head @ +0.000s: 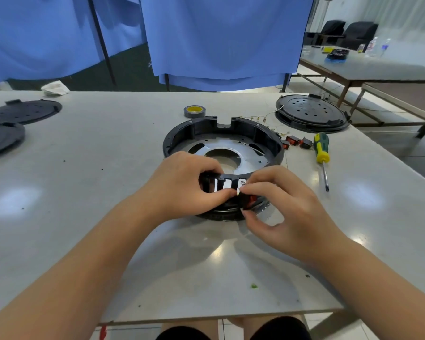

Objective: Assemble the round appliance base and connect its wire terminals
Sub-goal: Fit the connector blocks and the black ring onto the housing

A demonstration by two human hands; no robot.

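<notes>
The round black appliance base (pixel 260 133) lies open side up at mid-table, a silver metal plate (pixel 227 153) with a centre hole inside it. My left hand (pixel 184 182) grips the near rim of the base at its slotted switch panel (pixel 220 184). My right hand (pixel 277 204) pinches a small black and red rocker switch (pixel 248 199) against that panel. Several thin wires with brass terminals (pixel 258 119) trail behind the base toward the right.
More red rocker switches (pixel 298 141) and a green-yellow screwdriver (pixel 321 149) lie right of the base. A round black cover (pixel 310 113) sits far right, a tape roll (pixel 194 111) behind the base, dark round covers (pixel 22 111) at far left. The table's front edge is close to me.
</notes>
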